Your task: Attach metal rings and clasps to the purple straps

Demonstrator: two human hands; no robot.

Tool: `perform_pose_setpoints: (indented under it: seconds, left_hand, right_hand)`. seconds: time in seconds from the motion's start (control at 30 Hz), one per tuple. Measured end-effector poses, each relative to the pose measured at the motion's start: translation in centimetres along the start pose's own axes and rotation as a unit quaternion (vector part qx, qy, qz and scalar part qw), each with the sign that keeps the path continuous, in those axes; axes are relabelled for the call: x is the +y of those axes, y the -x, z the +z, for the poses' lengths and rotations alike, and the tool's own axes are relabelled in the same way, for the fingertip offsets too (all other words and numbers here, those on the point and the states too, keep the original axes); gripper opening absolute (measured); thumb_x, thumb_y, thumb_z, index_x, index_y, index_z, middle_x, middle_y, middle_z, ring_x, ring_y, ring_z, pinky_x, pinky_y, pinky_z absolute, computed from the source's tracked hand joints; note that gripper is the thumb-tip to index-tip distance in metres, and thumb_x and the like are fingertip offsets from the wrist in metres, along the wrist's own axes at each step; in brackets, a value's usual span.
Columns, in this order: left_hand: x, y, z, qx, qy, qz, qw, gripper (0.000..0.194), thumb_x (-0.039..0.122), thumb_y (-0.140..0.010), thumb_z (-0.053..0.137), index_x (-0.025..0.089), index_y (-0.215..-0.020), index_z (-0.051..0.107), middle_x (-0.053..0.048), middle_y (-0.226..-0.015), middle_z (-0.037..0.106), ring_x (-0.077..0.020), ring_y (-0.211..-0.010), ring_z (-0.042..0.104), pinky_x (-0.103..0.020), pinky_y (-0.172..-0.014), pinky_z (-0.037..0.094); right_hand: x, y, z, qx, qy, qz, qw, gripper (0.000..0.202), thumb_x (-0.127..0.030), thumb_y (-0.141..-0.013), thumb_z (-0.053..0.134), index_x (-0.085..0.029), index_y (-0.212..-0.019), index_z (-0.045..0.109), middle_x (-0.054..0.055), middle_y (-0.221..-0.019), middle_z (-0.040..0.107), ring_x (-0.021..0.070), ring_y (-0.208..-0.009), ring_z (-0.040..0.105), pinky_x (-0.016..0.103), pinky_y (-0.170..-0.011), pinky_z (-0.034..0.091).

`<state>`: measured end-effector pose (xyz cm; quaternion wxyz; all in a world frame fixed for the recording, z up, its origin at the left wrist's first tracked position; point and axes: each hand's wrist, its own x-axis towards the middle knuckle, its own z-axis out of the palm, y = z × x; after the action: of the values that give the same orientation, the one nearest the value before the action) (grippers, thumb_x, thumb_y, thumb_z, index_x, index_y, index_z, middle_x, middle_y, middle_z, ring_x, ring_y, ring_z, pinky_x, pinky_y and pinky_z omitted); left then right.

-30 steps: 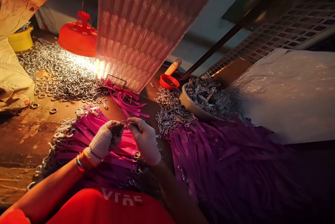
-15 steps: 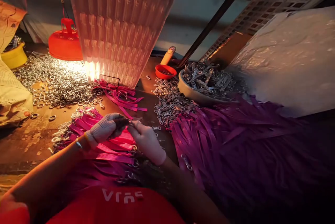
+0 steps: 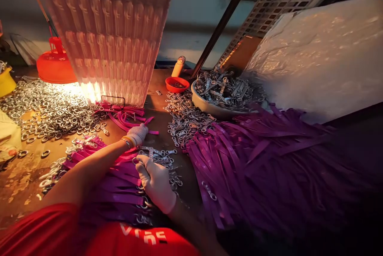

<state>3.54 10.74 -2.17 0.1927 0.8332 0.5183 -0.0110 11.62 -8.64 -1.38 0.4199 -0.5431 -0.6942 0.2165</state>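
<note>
My left hand (image 3: 138, 134), in a knitted glove, reaches out to the loose purple straps (image 3: 121, 118) below the hanging plastic sheet; its fingertips are hidden behind the hand. My right hand (image 3: 157, 182), in a pale glove, is closed in a pinch on a small metal ring (image 3: 136, 160). Under and beside my hands lies a row of purple straps (image 3: 119, 176) with metal clasps at both ends. Several metal clasps (image 3: 161, 158) lie just beyond my right hand.
A red lamp (image 3: 56, 64) hangs over a heap of metal rings (image 3: 60, 112). A red bowl (image 3: 177, 84) stands near a basin (image 3: 206, 105) full of clasps. A large purple strap pile (image 3: 263, 168) covers the right side.
My hands have moved apart; the left went forward to the loose straps, the right came slightly down and left. The view has shifted, and more clasps show between the strap piles.
</note>
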Motion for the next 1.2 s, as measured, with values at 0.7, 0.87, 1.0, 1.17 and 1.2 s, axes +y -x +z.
perform_pose_setpoints:
  seconds: [0.7,0.87,1.0,1.17,1.2]
  left_hand:
    - [-4.6,17.6,-3.9,-0.034,0.549,-0.062,0.833,0.034,0.047,-0.087,0.060,0.017,-0.073,0.055,0.004,-0.049,0.045,-0.0064,-0.035,0.035,-0.019,-0.034,0.024]
    - [-5.0,17.8,-3.1,-0.036,0.537,-0.051,0.841,0.031,0.047,-0.085,0.062,0.018,-0.076,0.054,0.004,-0.054,0.047,-0.0068,-0.037,0.037,-0.020,-0.035,0.027]
    - [-5.1,18.3,-2.8,0.028,0.436,-0.014,0.899,0.028,0.042,-0.083,0.064,0.016,-0.076,0.057,0.004,-0.052,0.047,-0.0071,-0.041,0.041,-0.019,-0.040,0.031]
    - [-4.8,19.0,-2.4,-0.010,0.486,0.002,0.874,0.037,0.051,-0.087,0.059,0.018,-0.073,0.051,0.006,-0.053,0.043,-0.0060,-0.041,0.035,-0.020,-0.040,0.028]
    - [-4.7,19.0,-2.3,0.001,0.464,0.012,0.886,0.035,0.048,-0.086,0.060,0.017,-0.071,0.051,0.005,-0.054,0.045,-0.0060,-0.042,0.037,-0.020,-0.041,0.028]
  right_hand:
    - [-2.1,-5.1,0.7,-0.082,0.201,-0.073,0.974,0.030,-0.028,-0.102,0.048,-0.021,-0.124,0.069,0.007,-0.101,0.078,0.0202,-0.089,0.073,0.027,-0.076,0.046]
    - [-2.3,-4.1,1.2,-0.070,0.262,-0.108,0.956,0.030,-0.028,-0.102,0.047,-0.020,-0.120,0.069,0.007,-0.094,0.078,0.0214,-0.082,0.071,0.029,-0.069,0.040]
    - [-2.6,-4.1,1.7,-0.075,0.268,-0.084,0.957,0.030,-0.027,-0.102,0.044,-0.019,-0.112,0.071,0.007,-0.089,0.078,0.0203,-0.079,0.071,0.029,-0.067,0.037]
    - [-2.9,-4.7,2.4,-0.062,0.222,-0.049,0.972,0.026,-0.029,-0.102,0.048,-0.023,-0.109,0.072,0.004,-0.092,0.078,0.0178,-0.081,0.070,0.026,-0.070,0.040]
    - [-2.9,-4.7,2.5,-0.063,0.212,-0.043,0.974,0.025,-0.028,-0.101,0.049,-0.024,-0.108,0.072,0.004,-0.092,0.079,0.0176,-0.081,0.070,0.025,-0.070,0.041]
